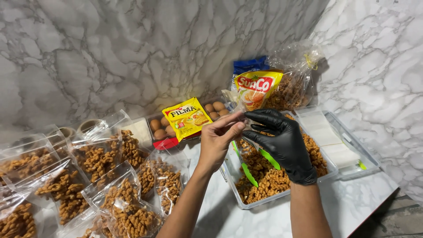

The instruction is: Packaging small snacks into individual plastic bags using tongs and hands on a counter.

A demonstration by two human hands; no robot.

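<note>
Home kitchen counter used for snack packing, white marble-pattern worktop (352, 202) and walls (132, 48), egg tray (185, 119), yellow pouches (187, 117), tub of fried twists (269, 176), filled clear bags (101, 176)

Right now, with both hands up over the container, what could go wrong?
The thin clear bag, pinched by the bare left hand and gloved right hand, could slip or tear. Anything dropped might miss the snack container and hit the marble counter. The green tongs could get buried.
</note>
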